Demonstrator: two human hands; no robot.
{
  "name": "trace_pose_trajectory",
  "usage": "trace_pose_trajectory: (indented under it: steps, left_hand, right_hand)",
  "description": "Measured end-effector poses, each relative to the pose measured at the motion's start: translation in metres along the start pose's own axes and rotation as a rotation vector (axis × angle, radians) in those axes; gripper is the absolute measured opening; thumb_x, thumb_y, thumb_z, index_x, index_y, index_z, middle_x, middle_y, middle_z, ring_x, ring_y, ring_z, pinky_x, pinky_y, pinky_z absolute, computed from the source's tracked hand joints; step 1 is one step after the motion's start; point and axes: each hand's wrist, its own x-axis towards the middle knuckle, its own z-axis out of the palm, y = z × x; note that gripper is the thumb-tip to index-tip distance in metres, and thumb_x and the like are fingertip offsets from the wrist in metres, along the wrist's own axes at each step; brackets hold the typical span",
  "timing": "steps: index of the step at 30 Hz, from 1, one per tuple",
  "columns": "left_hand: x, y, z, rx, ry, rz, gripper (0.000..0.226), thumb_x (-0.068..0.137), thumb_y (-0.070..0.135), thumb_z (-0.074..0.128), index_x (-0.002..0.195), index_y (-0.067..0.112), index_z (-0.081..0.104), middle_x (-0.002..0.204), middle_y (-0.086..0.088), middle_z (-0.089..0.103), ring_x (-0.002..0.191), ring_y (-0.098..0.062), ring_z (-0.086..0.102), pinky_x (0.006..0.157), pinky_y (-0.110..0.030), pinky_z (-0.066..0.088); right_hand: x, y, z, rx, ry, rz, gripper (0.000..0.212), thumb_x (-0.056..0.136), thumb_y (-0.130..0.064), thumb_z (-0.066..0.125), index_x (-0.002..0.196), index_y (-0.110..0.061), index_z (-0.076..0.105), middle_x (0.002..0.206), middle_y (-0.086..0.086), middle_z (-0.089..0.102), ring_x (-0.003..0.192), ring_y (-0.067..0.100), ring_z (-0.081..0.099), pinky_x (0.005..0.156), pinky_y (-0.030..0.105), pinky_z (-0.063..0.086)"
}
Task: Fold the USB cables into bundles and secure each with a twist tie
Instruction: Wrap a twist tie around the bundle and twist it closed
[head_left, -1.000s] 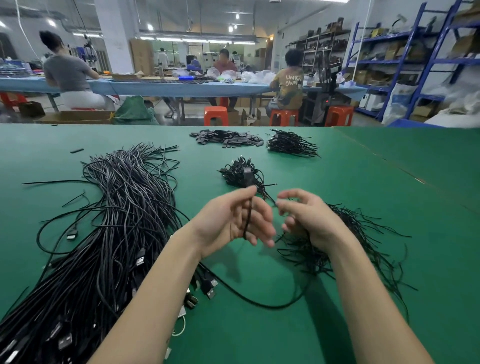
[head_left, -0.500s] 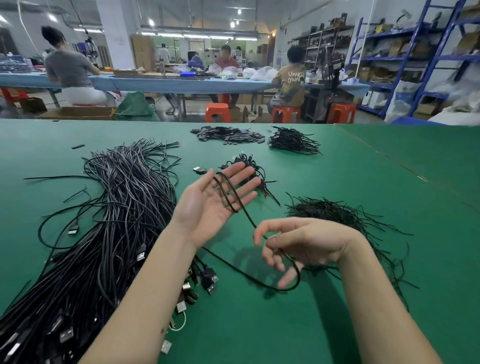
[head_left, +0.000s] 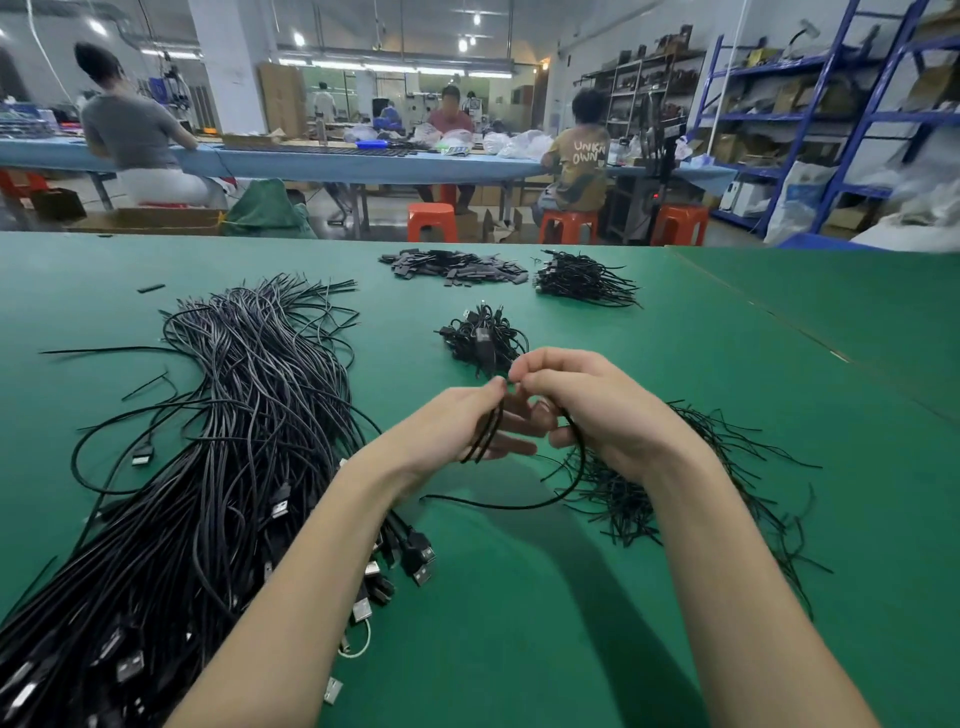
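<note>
A factory assembly floor: a long green table (head_left: 675, 364) heaped with black USB cables (head_left: 218, 441), workers on orange stools (head_left: 569, 221) at a blue table (head_left: 363, 163) behind, blue metal shelves (head_left: 841, 114) stacked with cardboard boxes, strip lights overhead.

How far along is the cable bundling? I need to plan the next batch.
Done: only a small heap of tied bundles lies past the hands. In hand: the left hand grips a few folded loops of one cable while the right hand feeds more in; no tie on it yet. Left: the large pile of loose cables, with twist ties waiting. Early days.
</note>
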Motion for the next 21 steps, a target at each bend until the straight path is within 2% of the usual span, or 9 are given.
trace_pose_trajectory:
  steps: [3,6,7,9,12,14,16,18,21]
  left_hand:
    - [-0.001,-0.003,-0.010,-0.230,0.090,0.032,0.046,0.109,0.038,0.028,0.111,0.012,0.066,0.098,-0.001,0.076,0.096,-0.017,0.070,0.101,-0.038,0.050]
    - [-0.004,-0.001,-0.019,-0.528,0.023,0.108,0.052,0.109,0.038,0.021,0.131,0.008,0.058,0.120,-0.011,0.071,0.109,-0.022,0.069,0.100,-0.037,0.053]
    - [-0.006,0.000,-0.022,-0.608,-0.010,0.128,0.053,0.109,0.038,0.021,0.134,0.007,0.056,0.128,-0.016,0.066,0.117,-0.027,0.065,0.101,-0.038,0.053]
    - [-0.009,0.001,-0.025,-0.685,-0.101,0.146,0.055,0.108,0.039,0.022,0.137,0.006,0.054,0.137,-0.020,0.060,0.125,-0.032,0.060,0.102,-0.039,0.052]
    - [-0.012,0.002,-0.022,-0.707,-0.196,0.147,0.054,0.107,0.040,0.027,0.131,0.007,0.063,0.135,-0.021,0.061,0.120,-0.032,0.064,0.095,-0.038,0.055]
    - [-0.013,0.001,-0.023,-0.690,-0.205,0.145,0.051,0.105,0.039,0.032,0.122,0.009,0.071,0.125,-0.019,0.067,0.104,-0.027,0.070,0.089,-0.035,0.056]
    - [-0.017,0.002,-0.028,-0.667,-0.205,0.144,0.047,0.103,0.040,0.039,0.112,0.011,0.075,0.110,-0.014,0.074,0.083,-0.021,0.072,0.079,-0.032,0.057]
    - [-0.021,0.004,-0.034,-0.573,-0.221,0.135,0.044,0.099,0.042,0.045,0.103,0.013,0.077,0.096,-0.011,0.076,0.069,-0.018,0.068,0.070,-0.028,0.056]
    - [-0.019,0.005,-0.032,-0.170,-0.258,0.038,0.049,0.102,0.046,0.038,0.100,0.013,0.075,0.099,-0.018,0.075,0.072,-0.023,0.068,0.072,-0.027,0.055]
  right_hand:
    - [-0.005,0.002,0.003,0.080,-0.167,0.002,0.025,0.100,0.000,0.044,0.090,-0.015,0.062,0.079,0.000,0.058,0.057,0.010,0.051,0.054,0.025,0.051]
    - [-0.010,0.015,-0.003,0.222,-0.482,0.085,0.020,0.101,0.000,0.046,0.095,-0.013,0.060,0.083,0.007,0.058,0.071,0.019,0.057,0.080,0.046,0.058]
    - [-0.010,0.022,-0.004,0.238,-0.564,0.133,0.017,0.100,-0.002,0.049,0.094,-0.014,0.059,0.084,0.009,0.057,0.074,0.020,0.057,0.083,0.048,0.057]
    - [-0.009,0.035,-0.004,0.237,-0.617,0.220,0.017,0.100,-0.006,0.053,0.090,-0.018,0.061,0.084,0.008,0.055,0.073,0.019,0.056,0.076,0.040,0.058]
    - [-0.006,0.047,-0.008,0.137,-0.547,0.252,0.017,0.096,-0.014,0.059,0.083,-0.025,0.064,0.077,0.001,0.056,0.060,0.010,0.051,0.047,0.015,0.042]
    - [-0.005,0.050,-0.014,0.112,-0.489,0.281,0.017,0.096,-0.015,0.061,0.090,-0.029,0.068,0.072,-0.002,0.055,0.048,0.004,0.037,0.037,0.011,0.024]
    - [-0.003,0.051,-0.022,0.191,-0.408,0.320,0.014,0.094,-0.015,0.061,0.103,-0.026,0.064,0.071,-0.001,0.054,0.042,0.001,0.027,0.035,0.011,0.016]
    - [-0.001,0.050,-0.026,0.268,-0.249,0.337,0.013,0.095,-0.010,0.059,0.100,-0.021,0.054,0.068,-0.001,0.055,0.041,0.002,0.030,0.035,0.012,0.017]
    - [0.002,0.041,-0.028,0.361,-0.046,0.281,0.017,0.098,-0.003,0.054,0.102,-0.019,0.051,0.069,0.003,0.064,0.044,0.004,0.037,0.036,0.013,0.022]
